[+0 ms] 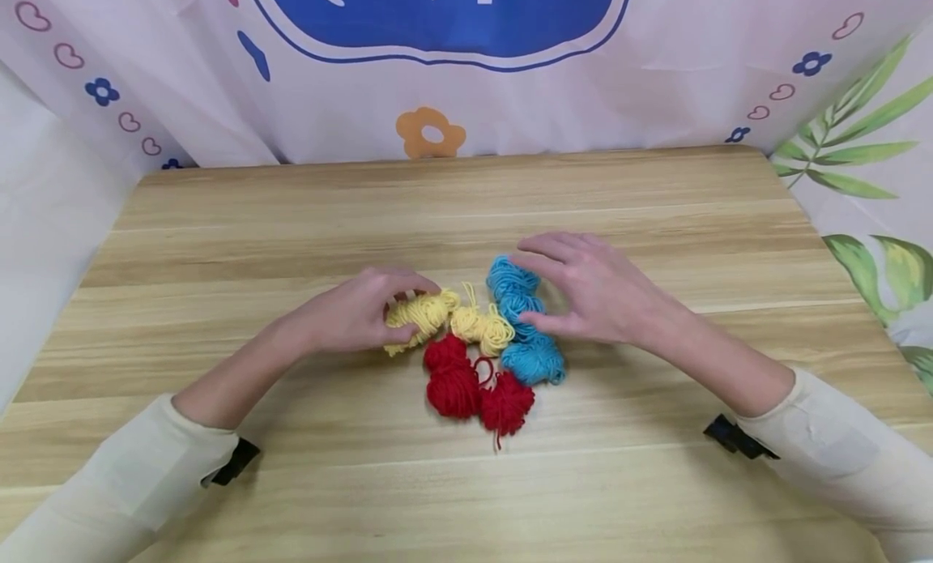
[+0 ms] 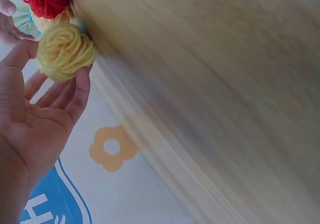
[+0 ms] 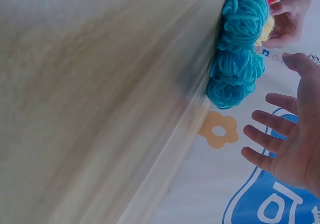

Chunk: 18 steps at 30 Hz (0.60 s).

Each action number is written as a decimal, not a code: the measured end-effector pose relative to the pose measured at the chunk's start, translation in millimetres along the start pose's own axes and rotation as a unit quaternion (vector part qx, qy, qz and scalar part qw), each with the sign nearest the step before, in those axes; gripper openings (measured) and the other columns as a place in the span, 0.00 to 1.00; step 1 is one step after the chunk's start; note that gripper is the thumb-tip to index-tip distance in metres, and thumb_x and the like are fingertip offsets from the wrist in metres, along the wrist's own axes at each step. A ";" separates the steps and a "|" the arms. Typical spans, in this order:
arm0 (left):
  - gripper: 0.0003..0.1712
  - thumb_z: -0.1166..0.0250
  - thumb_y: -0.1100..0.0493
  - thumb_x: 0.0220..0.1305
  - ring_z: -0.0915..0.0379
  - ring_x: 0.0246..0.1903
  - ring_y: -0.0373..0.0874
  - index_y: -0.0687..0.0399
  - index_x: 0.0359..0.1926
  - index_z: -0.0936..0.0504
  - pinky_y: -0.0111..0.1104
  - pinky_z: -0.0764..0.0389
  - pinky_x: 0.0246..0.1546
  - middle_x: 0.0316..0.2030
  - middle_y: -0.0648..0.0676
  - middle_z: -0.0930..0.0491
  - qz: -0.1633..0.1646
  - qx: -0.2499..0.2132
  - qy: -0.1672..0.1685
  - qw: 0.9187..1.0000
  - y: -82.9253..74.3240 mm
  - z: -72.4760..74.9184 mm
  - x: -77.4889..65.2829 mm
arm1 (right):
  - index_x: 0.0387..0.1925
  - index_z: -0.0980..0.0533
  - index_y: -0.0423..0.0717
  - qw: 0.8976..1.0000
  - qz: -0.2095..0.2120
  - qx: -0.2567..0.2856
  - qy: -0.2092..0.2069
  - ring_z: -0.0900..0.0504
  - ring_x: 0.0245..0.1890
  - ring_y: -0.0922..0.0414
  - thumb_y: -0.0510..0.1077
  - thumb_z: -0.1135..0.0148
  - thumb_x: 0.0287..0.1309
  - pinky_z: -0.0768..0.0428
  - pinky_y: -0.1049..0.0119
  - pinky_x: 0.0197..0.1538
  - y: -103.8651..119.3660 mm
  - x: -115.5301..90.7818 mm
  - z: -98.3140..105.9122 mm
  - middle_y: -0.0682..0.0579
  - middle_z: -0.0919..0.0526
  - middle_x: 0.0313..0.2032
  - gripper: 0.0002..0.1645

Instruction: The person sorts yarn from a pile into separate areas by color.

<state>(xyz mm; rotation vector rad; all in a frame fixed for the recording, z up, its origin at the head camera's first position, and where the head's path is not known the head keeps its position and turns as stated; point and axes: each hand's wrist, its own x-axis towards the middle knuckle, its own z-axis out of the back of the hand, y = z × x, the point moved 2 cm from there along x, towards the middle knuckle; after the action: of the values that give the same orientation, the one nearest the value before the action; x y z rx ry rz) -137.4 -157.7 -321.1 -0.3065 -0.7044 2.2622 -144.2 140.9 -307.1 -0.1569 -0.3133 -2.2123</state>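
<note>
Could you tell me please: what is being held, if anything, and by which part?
The left hand pinches the leftmost oblong yellow yarn bundle by its near and far sides; the right hand holds nothing.

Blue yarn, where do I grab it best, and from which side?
Probably pinch the far lump of the blue yarn, coming from the right, where the right hand is open. That rounded end has room on both sides; lower down, yellow yarn crowds its left.
</note>
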 end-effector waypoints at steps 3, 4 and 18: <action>0.26 0.29 0.66 0.59 0.20 0.54 0.50 0.64 0.59 0.18 0.49 0.19 0.57 0.55 0.59 0.16 0.006 -0.003 -0.006 1.000 1.8 1.0 -1.3 | 0.68 0.24 0.45 1.000 0.004 0.004 -0.001 0.25 0.66 0.41 0.64 0.32 0.62 0.26 0.39 0.67 2.3 0.6 -0.5 0.40 0.22 0.65 0.41; 0.26 0.29 0.66 0.59 0.20 0.53 0.50 0.64 0.59 0.18 0.48 0.18 0.56 0.55 0.59 0.16 0.006 -0.004 -0.008 1.000 2.3 1.5 -1.7 | 0.68 0.24 0.45 1.000 0.006 0.005 -0.002 0.25 0.66 0.41 0.64 0.32 0.62 0.26 0.39 0.67 3.0 0.7 -0.4 0.41 0.22 0.65 0.40; 0.26 0.28 0.66 0.59 0.21 0.46 0.48 0.64 0.59 0.18 0.40 0.18 0.42 0.54 0.58 0.16 0.020 -0.013 -0.028 0.999 4.9 8.6 -6.5 | 0.64 0.21 0.45 0.999 0.039 0.013 -0.008 0.23 0.65 0.42 0.60 0.30 0.61 0.25 0.39 0.66 10.9 4.8 -3.1 0.41 0.21 0.64 0.36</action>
<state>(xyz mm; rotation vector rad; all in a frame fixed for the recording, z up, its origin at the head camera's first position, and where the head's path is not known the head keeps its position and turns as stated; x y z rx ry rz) -139.2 -168.6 -316.8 -0.2721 -0.7644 2.3079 -138.4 129.9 -307.2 -0.1706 -0.3393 -2.1307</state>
